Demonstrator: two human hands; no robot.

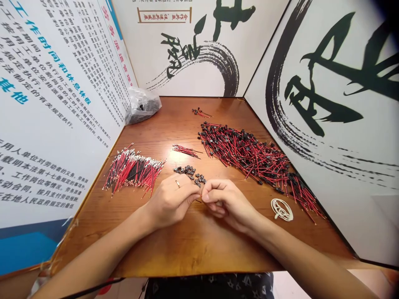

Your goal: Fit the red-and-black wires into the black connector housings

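1. Left hand (pixel 174 197), centre of the frame: thumb and forefinger pinched together on a thin wire (pixel 198 201), seemingly to steady so small a piece.
2. Right hand (pixel 226 201), just right of centre: fingertips pinched at the same wire, meeting the left's, likely for fine control; whether they also hide a connector, cannot tell.
3. Black connectors (pixel 189 171) lie loose just beyond the fingertips, probably for short reach.
4. Small wire batch (pixel 187 151), upper middle, roughly parallel; likely split off for easy picking.
5. Wire bundle (pixel 134 171), left of frame, white ends mostly pointing up-frame; probably aligned so each piece comes up the same way round.
6. Large pile (pixel 246 153), right of frame: wires with black ends, tangled, seemingly kept apart from the bare-ended bundle.
7. White coil (pixel 282 209), lower right on the worktop (pixel 187 249), clear of both hands; purpose unclear.
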